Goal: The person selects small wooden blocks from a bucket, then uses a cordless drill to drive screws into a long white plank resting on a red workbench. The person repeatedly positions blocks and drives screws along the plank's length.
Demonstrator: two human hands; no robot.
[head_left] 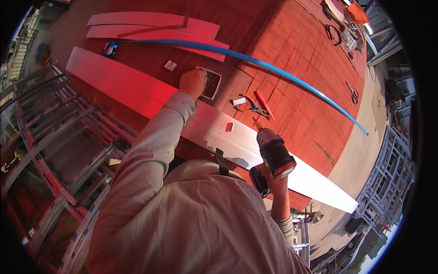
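Observation:
My right hand (273,182) grips a red and black cordless drill (273,153), its bit pointing up over a long white metal strip (137,89) that lies across the red board surface (283,50). My left hand (193,82) reaches forward into a small square box of screws (211,84) just beyond the strip; its fingers are bunched at the box's edge and what they hold is hidden. A small red piece (229,127) sits on the strip between my two hands.
Red-handled pliers (255,106) lie beyond the strip. A long blue curved strip (283,71) crosses the board. More flat strips (150,20) lie at the far edge, scissors (352,92) at right. Metal frames (59,150) stand to my left.

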